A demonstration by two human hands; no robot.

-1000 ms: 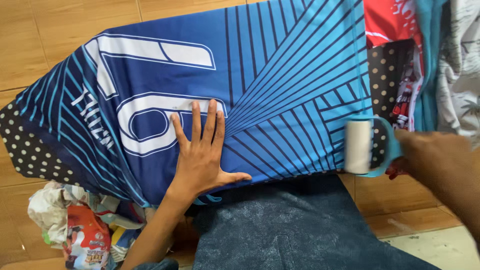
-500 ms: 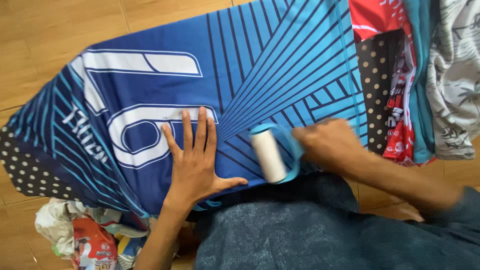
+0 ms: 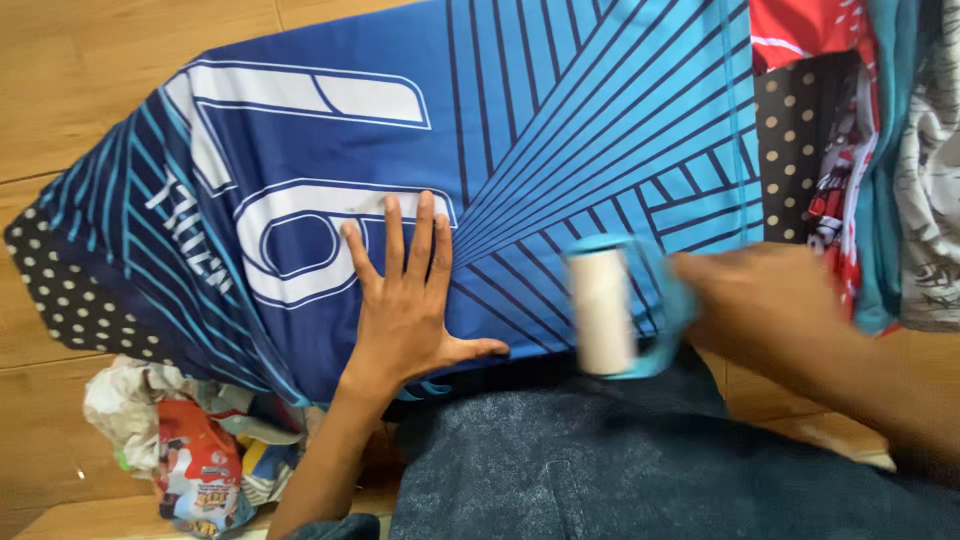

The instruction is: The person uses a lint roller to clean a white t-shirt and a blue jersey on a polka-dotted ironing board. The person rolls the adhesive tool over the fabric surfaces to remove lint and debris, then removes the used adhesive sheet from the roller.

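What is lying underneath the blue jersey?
A dark polka-dot cloth peeks out from under the blue jersey at its left corner and right edge, over a wooden floor. Whatever lies beneath the jersey's middle is covered.

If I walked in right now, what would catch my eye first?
Most likely the big blue striped jersey with white numerals, spread over the wooden floor and filling the middle of the view. The left hand lies flat on it, fingers spread, while the right hand holds a white lint roller with a light blue handle at the jersey's near edge.
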